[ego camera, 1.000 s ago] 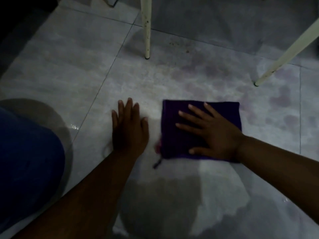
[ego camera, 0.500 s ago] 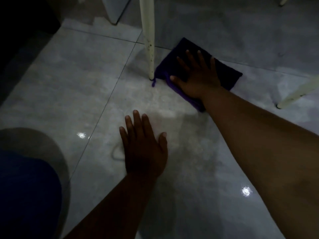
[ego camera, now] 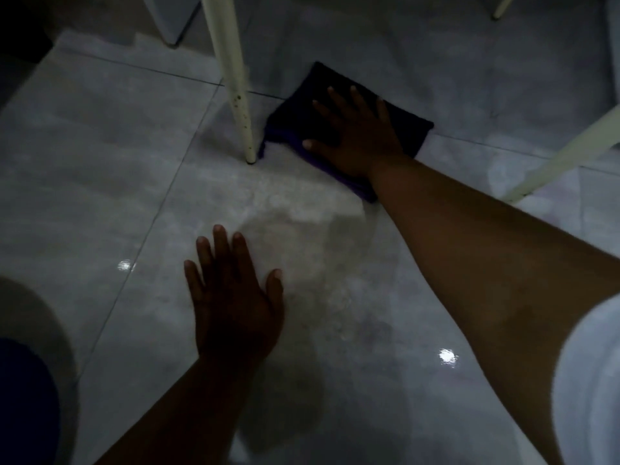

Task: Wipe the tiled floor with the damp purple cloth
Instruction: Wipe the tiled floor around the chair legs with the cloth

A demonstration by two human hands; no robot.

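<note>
The folded purple cloth (ego camera: pixel 295 112) lies flat on the grey tiled floor (ego camera: pixel 100 169), just right of a white furniture leg. My right hand (ego camera: pixel 355 135) presses flat on top of it with fingers spread, arm stretched forward. My left hand (ego camera: pixel 235 297) rests palm down on the bare tile nearer to me, fingers apart, holding nothing. A damp streak (ego camera: pixel 302 216) shows on the tile between the two hands.
A white furniture leg (ego camera: pixel 238 95) stands on the floor touching the cloth's left edge. A second slanted white leg (ego camera: pixel 563 159) is at the right. A third leg tip (ego camera: pixel 500 8) is at the top right. Dark blue fabric (ego camera: pixel 23 397) fills the bottom left corner.
My right hand pushed the cloth away from me, from beside my left hand up to the white leg, and has stayed there over the last half second. My left hand has stayed planted.
</note>
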